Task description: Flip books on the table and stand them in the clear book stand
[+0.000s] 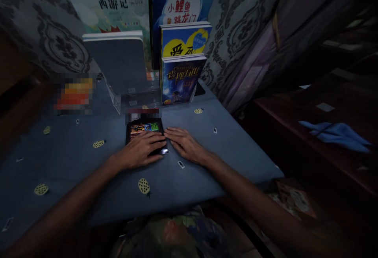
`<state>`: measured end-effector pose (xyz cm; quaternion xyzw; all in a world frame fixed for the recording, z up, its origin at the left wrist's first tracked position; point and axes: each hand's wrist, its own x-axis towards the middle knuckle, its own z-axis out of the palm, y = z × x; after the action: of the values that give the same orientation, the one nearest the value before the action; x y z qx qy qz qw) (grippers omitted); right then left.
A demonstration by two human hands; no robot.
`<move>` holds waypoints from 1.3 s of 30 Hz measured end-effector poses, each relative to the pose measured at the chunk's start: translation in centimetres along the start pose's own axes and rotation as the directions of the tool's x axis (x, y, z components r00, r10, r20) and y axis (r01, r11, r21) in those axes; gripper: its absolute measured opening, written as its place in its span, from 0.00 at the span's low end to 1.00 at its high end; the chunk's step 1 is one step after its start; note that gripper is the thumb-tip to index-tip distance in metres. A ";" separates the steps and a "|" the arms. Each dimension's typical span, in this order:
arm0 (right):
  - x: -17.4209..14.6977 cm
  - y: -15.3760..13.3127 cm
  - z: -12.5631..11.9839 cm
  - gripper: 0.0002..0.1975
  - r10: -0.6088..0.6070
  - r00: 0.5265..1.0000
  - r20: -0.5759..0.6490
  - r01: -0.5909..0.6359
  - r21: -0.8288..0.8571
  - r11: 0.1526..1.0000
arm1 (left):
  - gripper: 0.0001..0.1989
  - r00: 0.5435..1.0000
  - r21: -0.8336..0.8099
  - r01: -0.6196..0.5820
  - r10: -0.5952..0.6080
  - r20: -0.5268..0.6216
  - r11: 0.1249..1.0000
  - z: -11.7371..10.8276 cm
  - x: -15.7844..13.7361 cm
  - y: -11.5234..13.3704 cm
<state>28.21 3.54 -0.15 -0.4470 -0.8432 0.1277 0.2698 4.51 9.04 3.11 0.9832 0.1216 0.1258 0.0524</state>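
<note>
A flat, black-edged rectangular thing with bright coloured pictures on its face (141, 128) lies on the table; I cannot make out its kind. Across its lower part rests my left hand (144, 147), fingers stretched out and pointing right, palm down. My right hand (187, 145) lies at its right edge, fingers extended toward the left hand, the fingertips of both nearly meeting. Neither hand is wrapped around anything. The near part of the flat thing is hidden under the left hand, and its far edge is blurred out.
Behind it, a clear stand (118, 104) holds a grey-backed book or folder (118, 65) and a dark blue book (181, 80). Larger books lean on the wall. A pixelated orange-red item (75, 94) lies left. A blue cloth (335, 135) is on a surface at right.
</note>
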 end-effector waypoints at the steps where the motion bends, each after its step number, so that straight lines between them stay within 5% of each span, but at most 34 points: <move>1: -0.1 -0.1 0.0 0.22 0.002 1.000 0.001 -0.002 0.001 1.000 | 0.20 1.000 0.006 0.005 -0.005 -0.007 1.000 0.1 0.0 0.1; 17: -1.1 -1.2 -0.4 0.18 -0.114 0.991 -0.064 0.117 0.052 0.992 | 0.14 0.985 0.291 -0.052 0.097 -0.143 0.955 1.0 0.3 1.7; 31: -1.4 -1.4 -0.4 0.10 -0.164 0.981 -0.102 0.174 0.097 0.980 | 0.15 0.989 0.274 -0.019 0.058 -0.134 0.962 1.1 0.1 1.8; 36: -1.5 -1.1 -0.4 0.12 -0.158 0.986 -0.045 0.160 0.038 0.986 | 0.15 0.998 0.174 -0.002 0.013 -0.060 0.985 -0.2 -0.1 0.1; 39: -1.3 -1.5 -0.6 0.10 -0.144 0.989 -0.022 0.144 0.008 0.990 | 0.15 0.994 0.207 0.110 -0.102 -0.049 0.972 -1.2 -1.2 -2.7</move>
<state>28.11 1.61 0.62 -0.3851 -0.8697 0.1070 0.2896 2.49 11.45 3.65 0.9727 0.1875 0.1279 -0.0471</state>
